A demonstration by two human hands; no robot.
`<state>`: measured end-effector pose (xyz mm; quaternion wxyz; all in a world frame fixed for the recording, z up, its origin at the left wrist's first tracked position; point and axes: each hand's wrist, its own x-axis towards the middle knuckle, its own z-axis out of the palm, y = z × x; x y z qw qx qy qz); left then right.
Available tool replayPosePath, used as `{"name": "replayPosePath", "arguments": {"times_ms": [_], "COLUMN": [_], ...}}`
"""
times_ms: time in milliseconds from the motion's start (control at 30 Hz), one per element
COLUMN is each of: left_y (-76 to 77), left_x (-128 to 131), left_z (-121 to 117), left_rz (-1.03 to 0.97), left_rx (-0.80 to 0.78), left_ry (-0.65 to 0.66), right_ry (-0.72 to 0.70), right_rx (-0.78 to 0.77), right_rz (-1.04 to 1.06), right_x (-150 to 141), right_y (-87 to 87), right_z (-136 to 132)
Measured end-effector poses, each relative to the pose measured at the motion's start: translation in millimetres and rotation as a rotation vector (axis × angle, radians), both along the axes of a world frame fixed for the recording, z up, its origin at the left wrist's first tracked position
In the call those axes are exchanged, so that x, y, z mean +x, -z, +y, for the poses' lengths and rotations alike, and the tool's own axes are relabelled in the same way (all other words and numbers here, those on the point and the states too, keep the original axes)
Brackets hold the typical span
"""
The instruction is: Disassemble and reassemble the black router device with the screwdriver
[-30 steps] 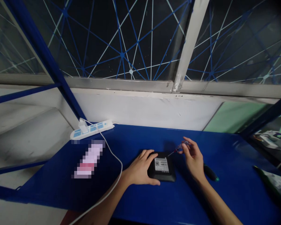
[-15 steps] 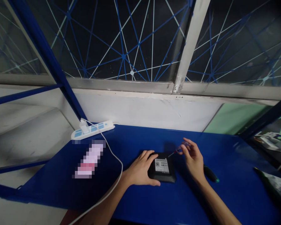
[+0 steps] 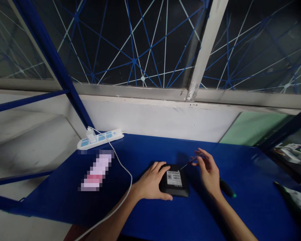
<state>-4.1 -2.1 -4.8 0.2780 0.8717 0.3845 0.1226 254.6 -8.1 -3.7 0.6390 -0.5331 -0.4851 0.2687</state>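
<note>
A flat black plastic box (image 3: 185, 192) with rounded corners and a white printed label lies on the blue table. Across its left side lies my left hand (image 3: 153, 182), fingers and thumb spread around the edges, holding it against the tabletop. My right hand (image 3: 208, 170) pinches the handle of a screwdriver (image 3: 189, 163) between thumb and fingers. The thin shaft slants down to the left, its tip at the box's far right corner, beside the label. Whether the tip sits in a screw is too small to tell. Part of the handle is hidden by the fingers.
Right of my right hand lies a dark tool handle with a green end (image 3: 228, 188). A white power strip (image 3: 100, 139) stands at the back left, its white cable (image 3: 131, 177) crossing over my left forearm. A pixelated pinkish item (image 3: 97, 170) lies left. Blue frame posts (image 3: 76, 107) flank the table.
The view has shifted very slightly. Both hands, the box and the screwdriver keep nearly the same places; the right fingers have moved only a little on the handle.
</note>
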Motion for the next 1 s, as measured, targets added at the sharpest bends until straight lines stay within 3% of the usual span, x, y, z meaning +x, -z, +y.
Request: {"name": "replayPosePath", "arguments": {"times_ms": [267,467,667,1000], "left_y": [-0.1,0.3,1.0,-1.7], "left_x": [0.3,-0.4,-0.3,-0.5], "left_z": [-0.8,-0.5,-0.3,0.3], "left_rz": [-0.016,-0.016,0.004,-0.005], "left_rx": [0.004,0.000,-0.001,0.007], "left_ry": [-0.004,-0.005,-0.010,-0.012], "right_ry": [0.055,-0.001,0.048,0.021], "right_rx": [0.023,0.005,0.030,0.015], "right_rz": [-0.045,0.026,-0.056,-0.013], "right_x": [2.2,-1.5,0.6,-2.9], "right_y": [4.3,-0.7,2.0,5.2], "right_z": [2.6,-1.6,0.5,1.8]}}
